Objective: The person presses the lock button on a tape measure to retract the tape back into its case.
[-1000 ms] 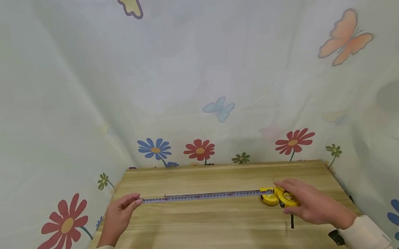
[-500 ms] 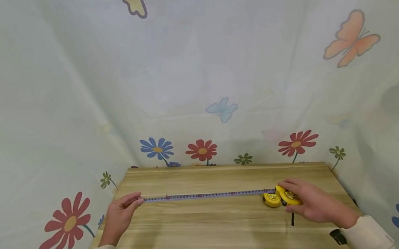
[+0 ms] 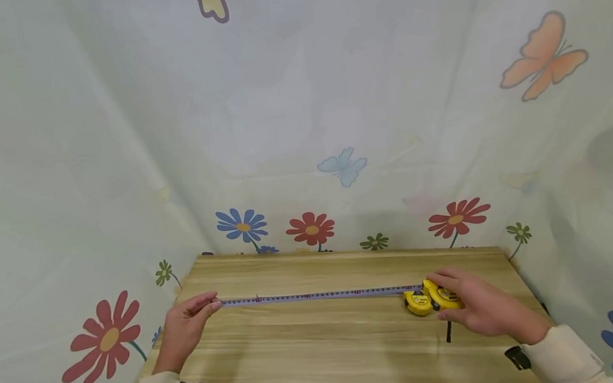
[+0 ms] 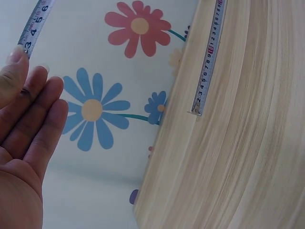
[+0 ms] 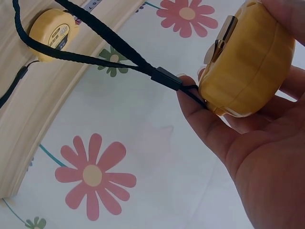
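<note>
Two yellow tape measures, one raised and one lying. Nearest, the raised strip is drawn straight from side to side; in the head view it now passes just above the mouth of the lying case, where a second earlier it crossed in front of that mouth. The shift appears to bring the two strips closer into line, one over the other. The left hand pinches the strip near its free end between thumb and forefinger, the remaining fingers nearly straight; the end itself is hidden. The right hand is spread about as wide as the raised case and grips it between thumb and fingers, a black strap hanging below. Beneath, the second measure rests on the wooden surface, untouched by either hand; its lying strip, hooked end plain in the left wrist view, is largely covered by the raised one from above. Farthest, behind the surface, hangs a pale sheet printed with flowers and butterflies.
</note>
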`<state>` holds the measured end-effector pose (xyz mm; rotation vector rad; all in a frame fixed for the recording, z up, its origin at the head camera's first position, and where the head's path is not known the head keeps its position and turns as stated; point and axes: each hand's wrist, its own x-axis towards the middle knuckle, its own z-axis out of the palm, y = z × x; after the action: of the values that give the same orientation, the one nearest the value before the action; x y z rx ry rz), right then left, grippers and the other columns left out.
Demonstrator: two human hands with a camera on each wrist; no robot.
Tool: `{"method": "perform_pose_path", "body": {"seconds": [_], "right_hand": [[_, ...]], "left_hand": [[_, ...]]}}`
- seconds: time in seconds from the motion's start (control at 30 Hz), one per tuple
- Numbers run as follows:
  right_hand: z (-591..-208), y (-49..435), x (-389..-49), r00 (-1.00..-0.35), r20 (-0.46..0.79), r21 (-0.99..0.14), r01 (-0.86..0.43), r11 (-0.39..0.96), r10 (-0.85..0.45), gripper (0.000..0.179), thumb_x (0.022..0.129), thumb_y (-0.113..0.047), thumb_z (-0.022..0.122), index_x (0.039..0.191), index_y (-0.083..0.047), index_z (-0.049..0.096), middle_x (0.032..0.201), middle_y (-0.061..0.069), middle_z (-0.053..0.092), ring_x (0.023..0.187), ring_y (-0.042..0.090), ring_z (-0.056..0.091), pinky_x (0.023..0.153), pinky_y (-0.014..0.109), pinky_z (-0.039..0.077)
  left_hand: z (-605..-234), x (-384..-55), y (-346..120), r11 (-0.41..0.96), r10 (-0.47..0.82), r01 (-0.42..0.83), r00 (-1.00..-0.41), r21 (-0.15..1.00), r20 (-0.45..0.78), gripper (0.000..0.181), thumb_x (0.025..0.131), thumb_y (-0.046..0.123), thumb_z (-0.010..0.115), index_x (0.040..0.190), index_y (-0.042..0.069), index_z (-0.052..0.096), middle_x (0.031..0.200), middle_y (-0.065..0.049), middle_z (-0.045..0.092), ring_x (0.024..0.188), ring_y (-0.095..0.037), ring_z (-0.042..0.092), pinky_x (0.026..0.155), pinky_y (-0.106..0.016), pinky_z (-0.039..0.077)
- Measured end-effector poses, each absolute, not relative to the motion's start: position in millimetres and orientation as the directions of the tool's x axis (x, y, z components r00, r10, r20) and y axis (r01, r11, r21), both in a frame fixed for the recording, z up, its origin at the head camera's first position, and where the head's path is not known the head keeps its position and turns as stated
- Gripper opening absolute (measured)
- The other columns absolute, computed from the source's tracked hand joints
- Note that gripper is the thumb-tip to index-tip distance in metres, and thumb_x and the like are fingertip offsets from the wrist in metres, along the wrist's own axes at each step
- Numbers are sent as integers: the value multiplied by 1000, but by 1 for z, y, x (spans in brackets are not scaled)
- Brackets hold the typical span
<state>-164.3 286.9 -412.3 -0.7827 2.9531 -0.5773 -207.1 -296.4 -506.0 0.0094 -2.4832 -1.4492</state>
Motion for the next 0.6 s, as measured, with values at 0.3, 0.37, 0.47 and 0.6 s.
{"method": "perform_pose_path", "body": {"seconds": [0.3, 0.37, 0.47, 0.6], "right_hand": [[-414, 284, -167, -876, 44, -367, -461, 808, -479, 69, 93, -37, 78, 148, -4, 56, 150, 20, 56, 132, 40, 59, 103, 57, 52], [-414, 283, -167, -877, 40, -368, -458, 809, -478, 69, 93, -38, 78, 148, -4, 56, 150, 20, 56, 133, 41, 58, 103, 58, 52], [-413, 282, -167, -879, 31, -373, -452, 810, -476, 69, 93, -38, 78, 148, -4, 56, 150, 21, 56, 133, 41, 58, 104, 59, 51], [-413, 279, -167, -883, 25, -377, -443, 814, -469, 68, 93, -37, 79, 148, -4, 57, 149, 20, 56, 132, 40, 59, 104, 59, 51]], "left_hand": [[-507, -207, -296, 498, -141, 113, -968, 860, 209, 36, 97, 32, 76, 125, 10, 76, 112, -9, 81, 95, 10, 70, 81, -9, 53], [-507, -206, -296, 491, -140, 117, -967, 863, 211, 35, 97, 31, 76, 125, 10, 77, 112, -10, 81, 94, 9, 70, 81, -9, 53], [-508, -205, -297, 480, -145, 118, -967, 869, 211, 34, 96, 30, 77, 124, 10, 77, 111, -10, 81, 94, 8, 71, 81, -9, 53], [-510, -204, -297, 460, -163, 111, -965, 881, 207, 35, 95, 33, 78, 123, 12, 78, 112, -8, 81, 94, 9, 71, 81, -9, 54]]}}
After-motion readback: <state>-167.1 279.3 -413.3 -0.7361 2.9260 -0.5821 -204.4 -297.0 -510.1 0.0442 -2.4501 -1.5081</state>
